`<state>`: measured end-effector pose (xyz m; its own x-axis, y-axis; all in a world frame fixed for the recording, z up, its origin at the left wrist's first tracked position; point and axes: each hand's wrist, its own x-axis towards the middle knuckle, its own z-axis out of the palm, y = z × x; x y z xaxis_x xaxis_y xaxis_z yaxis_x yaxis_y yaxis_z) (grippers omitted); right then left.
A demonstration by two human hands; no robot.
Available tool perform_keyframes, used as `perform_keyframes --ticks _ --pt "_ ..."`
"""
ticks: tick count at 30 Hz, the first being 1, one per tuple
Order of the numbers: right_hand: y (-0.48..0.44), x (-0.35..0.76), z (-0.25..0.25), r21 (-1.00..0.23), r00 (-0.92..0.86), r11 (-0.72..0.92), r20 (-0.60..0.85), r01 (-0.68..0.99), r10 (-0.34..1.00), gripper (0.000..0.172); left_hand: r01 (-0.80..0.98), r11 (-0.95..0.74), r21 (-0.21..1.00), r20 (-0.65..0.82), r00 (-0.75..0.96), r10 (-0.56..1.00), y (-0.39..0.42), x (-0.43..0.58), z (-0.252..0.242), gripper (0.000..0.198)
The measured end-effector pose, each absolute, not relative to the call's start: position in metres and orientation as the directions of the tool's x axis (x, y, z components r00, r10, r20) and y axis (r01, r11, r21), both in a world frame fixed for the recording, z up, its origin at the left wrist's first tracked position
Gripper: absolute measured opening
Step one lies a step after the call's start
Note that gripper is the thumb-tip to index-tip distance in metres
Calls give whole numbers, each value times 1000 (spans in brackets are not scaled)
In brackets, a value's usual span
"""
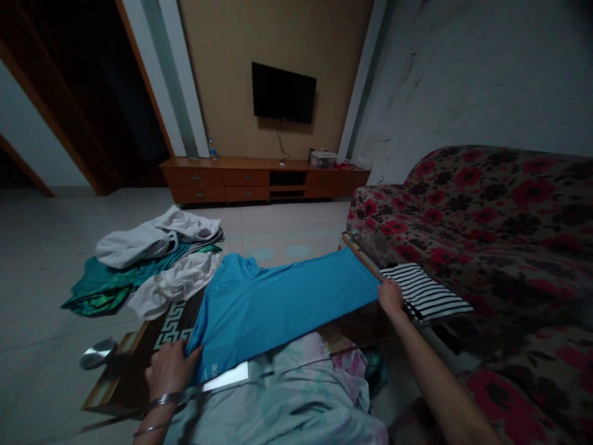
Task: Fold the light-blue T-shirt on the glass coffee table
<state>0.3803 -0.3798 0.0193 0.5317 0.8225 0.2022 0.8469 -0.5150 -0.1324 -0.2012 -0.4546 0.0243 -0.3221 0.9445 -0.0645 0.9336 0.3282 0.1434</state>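
A bright blue T-shirt (278, 309) lies stretched lengthwise across a low wooden table (171, 327) with a black and white key-pattern top. My left hand (169, 371), with metal bangles on its wrist, grips the shirt's near lower corner. At the far end, my right hand (390, 296) pinches the other edge of the shirt. Just beyond that hand, a folded black-and-white striped garment (424, 292) lies flat, almost touching it.
A heap of white and teal clothes (139, 262) lies on the tiled floor left of the table. A red-flowered sofa (482, 228) fills the right side. A round metal disc (98, 353) sits by the table's left edge. My pale floral clothing (278, 395) fills the bottom.
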Motion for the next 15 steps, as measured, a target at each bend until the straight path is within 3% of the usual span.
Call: perform_keyframes --ticks 5,9,15 --pt "-378 402 2 -132 627 -613 129 779 768 40 848 404 344 -49 -413 909 -458 -195 36 20" --pt "-364 418 -6 -221 640 -628 -17 747 768 45 735 454 504 -45 -502 864 -455 -197 37 19" --pt "-375 438 -13 -473 599 -534 -14 701 800 37 725 442 528 -39 -500 865 -457 -204 43 26"
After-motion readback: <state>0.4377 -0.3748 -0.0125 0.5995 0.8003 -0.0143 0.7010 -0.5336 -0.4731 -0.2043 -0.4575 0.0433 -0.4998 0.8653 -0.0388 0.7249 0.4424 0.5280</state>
